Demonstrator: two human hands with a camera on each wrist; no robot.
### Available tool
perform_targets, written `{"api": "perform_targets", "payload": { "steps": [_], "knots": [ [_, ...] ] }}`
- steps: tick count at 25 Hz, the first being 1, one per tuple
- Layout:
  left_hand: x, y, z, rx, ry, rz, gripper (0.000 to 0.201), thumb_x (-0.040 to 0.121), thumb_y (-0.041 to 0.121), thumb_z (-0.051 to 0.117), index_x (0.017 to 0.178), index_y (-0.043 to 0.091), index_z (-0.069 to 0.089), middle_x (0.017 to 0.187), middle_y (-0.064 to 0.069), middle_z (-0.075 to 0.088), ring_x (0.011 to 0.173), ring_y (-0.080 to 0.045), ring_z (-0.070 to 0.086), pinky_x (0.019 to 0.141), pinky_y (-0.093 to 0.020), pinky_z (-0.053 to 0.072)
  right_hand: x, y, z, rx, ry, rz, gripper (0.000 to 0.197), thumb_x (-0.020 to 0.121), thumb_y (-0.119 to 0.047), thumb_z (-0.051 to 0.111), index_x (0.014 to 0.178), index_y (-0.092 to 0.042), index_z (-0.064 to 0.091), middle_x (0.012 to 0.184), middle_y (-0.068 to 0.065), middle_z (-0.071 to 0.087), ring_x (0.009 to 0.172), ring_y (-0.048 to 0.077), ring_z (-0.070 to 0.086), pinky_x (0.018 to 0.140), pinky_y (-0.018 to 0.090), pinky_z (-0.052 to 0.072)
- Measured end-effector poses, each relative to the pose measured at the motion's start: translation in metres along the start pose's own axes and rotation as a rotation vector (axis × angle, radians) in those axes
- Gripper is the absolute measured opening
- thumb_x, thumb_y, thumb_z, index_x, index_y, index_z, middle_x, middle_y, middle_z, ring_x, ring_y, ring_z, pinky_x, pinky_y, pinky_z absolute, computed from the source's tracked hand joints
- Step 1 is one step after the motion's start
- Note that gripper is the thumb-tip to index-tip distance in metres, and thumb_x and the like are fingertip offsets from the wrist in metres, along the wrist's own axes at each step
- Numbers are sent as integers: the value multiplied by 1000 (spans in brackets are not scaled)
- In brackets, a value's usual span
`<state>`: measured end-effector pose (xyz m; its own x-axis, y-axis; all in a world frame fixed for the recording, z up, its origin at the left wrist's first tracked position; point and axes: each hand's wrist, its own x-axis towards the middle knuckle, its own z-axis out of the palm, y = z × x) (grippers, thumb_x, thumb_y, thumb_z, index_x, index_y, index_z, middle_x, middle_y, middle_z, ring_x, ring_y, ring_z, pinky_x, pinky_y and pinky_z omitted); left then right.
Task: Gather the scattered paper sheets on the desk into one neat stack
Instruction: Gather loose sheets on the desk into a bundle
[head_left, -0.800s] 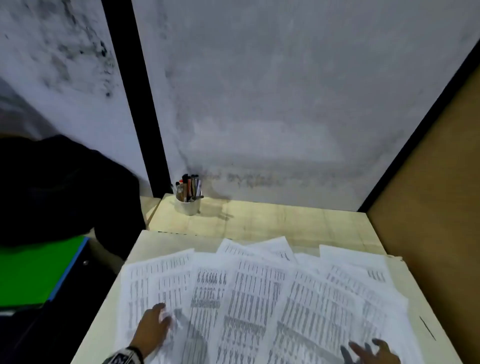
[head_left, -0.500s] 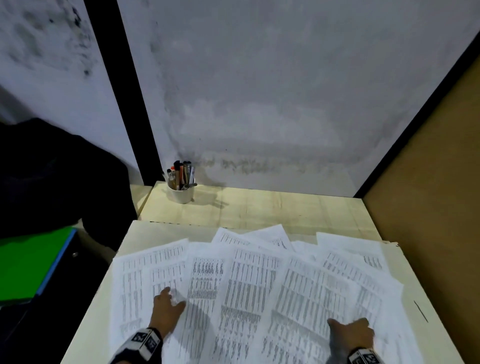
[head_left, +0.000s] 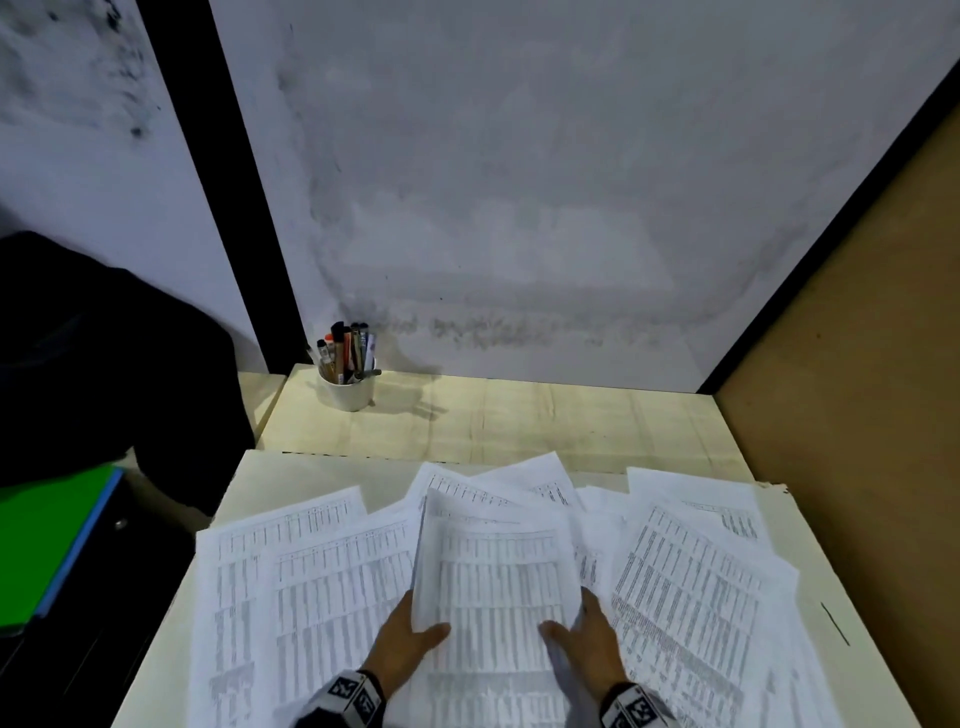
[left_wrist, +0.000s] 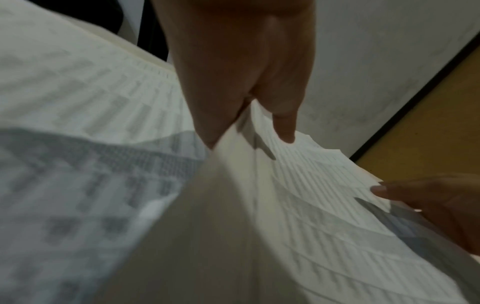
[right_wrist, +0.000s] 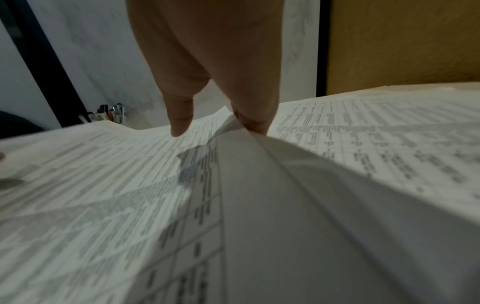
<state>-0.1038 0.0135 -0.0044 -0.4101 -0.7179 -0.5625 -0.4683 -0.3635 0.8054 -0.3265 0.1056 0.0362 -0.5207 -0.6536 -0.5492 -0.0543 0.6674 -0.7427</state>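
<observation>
Several printed paper sheets lie fanned over the pale desk (head_left: 519, 421). A gathered bunch of sheets (head_left: 498, 566) is raised at the desk's middle front, between both hands. My left hand (head_left: 415, 623) pinches its left edge, thumb (left_wrist: 284, 127) on top and fingers underneath. On the other edge my right hand (head_left: 576, 623) does the same, thumb (right_wrist: 179, 123) above and fingers (right_wrist: 252, 121) below. Loose sheets stay spread to the left (head_left: 291, 582) and to the right (head_left: 696, 582), and some poke out behind the bunch.
A white cup of pens (head_left: 347, 387) stands at the desk's back left. A brown panel (head_left: 857, 415) walls the right side. Left of the desk lie a green folder (head_left: 47, 545) and a black bag (head_left: 104, 364).
Both hands have come in from the outer sheets to the middle, drawing sheets together. They now pinch a bunch that is lifted off the pile.
</observation>
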Motion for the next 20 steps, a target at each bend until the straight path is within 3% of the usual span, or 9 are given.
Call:
{"api": "perform_targets", "payload": {
  "steps": [4,7,9,10,12,14,15,18,20],
  "knots": [
    [1,2,10,126,22,-3,55,83,16,58,134,13,40,123,-9,58,107,-23,56,97,-36,46,4,4,3,49,-41,43,51,79,0,66,126,-3,47,126,14,57,114,29,54,97,32,41],
    [-7,21,0,72,-3,73,29,86,17,57,114,13,54,88,1,59,76,-9,55,71,-22,46,8,3,-12,148,-40,72,23,72,-4,75,88,-8,58,104,20,65,86,27,59,79,34,47],
    [-12,36,-8,12,-7,122,10,88,13,56,97,17,56,79,5,57,70,-5,55,66,-18,44,9,-4,-25,221,-72,43,41,59,-29,85,77,-12,53,86,15,60,77,24,54,74,31,41],
    [-15,46,-12,-30,-3,144,8,88,13,56,94,19,57,81,3,61,72,-5,59,67,-19,47,2,-15,-29,303,-94,62,39,63,-29,82,86,-15,54,86,12,57,82,24,53,78,32,40],
    [-20,60,-15,-115,13,197,8,86,17,58,93,21,61,90,-4,70,82,-12,68,74,-26,54,1,-23,-37,363,-137,16,51,80,-16,70,125,-7,48,122,12,55,119,29,48,100,38,37],
    [-23,69,-17,-169,29,231,30,76,39,67,97,18,63,94,-8,71,90,-22,68,78,-30,56,-3,-34,-45,322,-168,-122,66,78,-15,70,138,-9,42,136,5,52,129,29,45,104,42,39],
    [-23,69,-19,-172,20,242,43,69,49,69,95,16,63,87,-2,72,85,-19,68,73,-24,55,-8,-42,-48,294,-164,-221,56,80,-13,67,133,-12,49,127,5,61,121,28,54,95,39,48],
    [-34,88,-19,-176,-31,294,36,62,52,72,68,20,58,53,14,64,55,1,59,56,-9,45,-32,-72,-63,207,-99,-407,26,85,-3,60,103,-22,66,91,-9,76,99,21,66,68,18,52],
    [-43,110,-18,-178,-32,348,38,60,56,69,80,24,62,68,17,72,68,1,68,68,-14,53,-51,-93,-74,259,-63,-551,28,85,2,58,94,-23,66,83,-18,76,92,13,69,66,12,53]
  ]
}}
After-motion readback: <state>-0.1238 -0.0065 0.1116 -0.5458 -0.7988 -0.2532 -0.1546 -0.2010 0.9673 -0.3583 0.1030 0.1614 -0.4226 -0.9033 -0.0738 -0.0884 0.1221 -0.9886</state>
